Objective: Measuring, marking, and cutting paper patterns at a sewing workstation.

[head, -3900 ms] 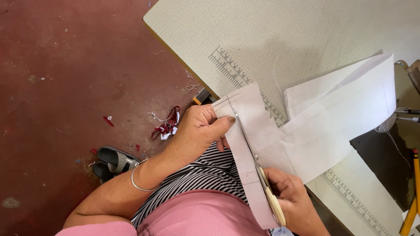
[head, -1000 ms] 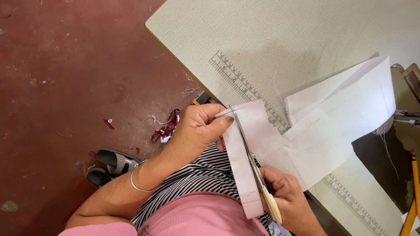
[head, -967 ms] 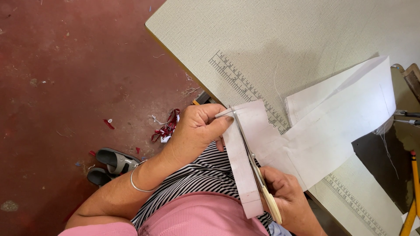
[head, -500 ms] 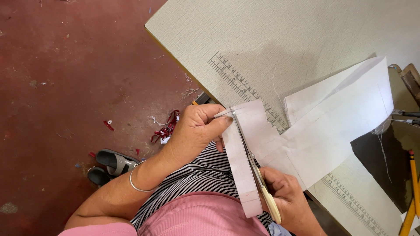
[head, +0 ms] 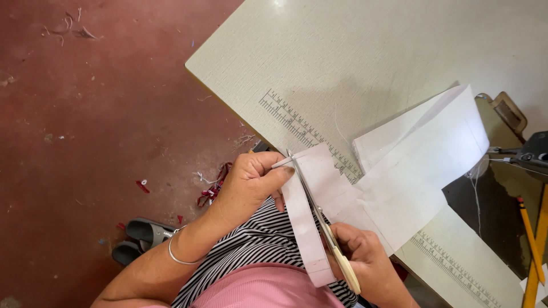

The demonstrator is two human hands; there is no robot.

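Observation:
A long piece of white fabric (head: pixel 411 165) lies folded over the near edge of a pale table (head: pixel 365 63). My left hand (head: pixel 251 182) pinches the fabric's near end by its corner. My right hand (head: pixel 365 259) grips a pair of scissors (head: pixel 319 225) with cream handles. The blades run up through the fabric toward my left thumb. A narrow cut strip (head: pixel 305 234) hangs down on the left of the blades toward my lap.
A printed ruler scale (head: pixel 302 128) runs along the table's edge. A yellow pencil (head: pixel 531 234) and a dark opening with a machine part (head: pixel 531 151) are at the right. Sandals (head: pixel 140 239) and red thread scraps (head: pixel 214 185) lie on the red floor.
The scissor blades have advanced up the fabric toward my left hand, lengthening the cut strip. Both hands keep their grips.

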